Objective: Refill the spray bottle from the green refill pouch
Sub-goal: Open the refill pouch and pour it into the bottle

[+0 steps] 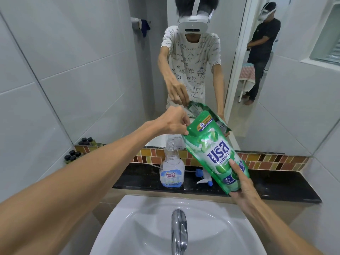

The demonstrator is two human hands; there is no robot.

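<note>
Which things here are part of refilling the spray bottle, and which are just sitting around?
Part of the job:
- green pouch, held by left hand at its top corner and right hand at its base
- spray bottle, open, on the ledge
- spray head, lying beside it

Just lying about:
- small dark-capped bottles
- tap
- sink

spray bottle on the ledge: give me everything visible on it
The spray bottle is clear plastic, seemingly empty, with a narrow threaded neck and a wider rounded body bearing a blue-and-white "King's Stella" label. Its top is open, and the blue-and-white trigger sprayer lies beside it on the black ledge. It stands upright near the ledge's front edge, behind the sink. Neither hand touches it; the green pouch is held tilted, up and to its right.
</note>
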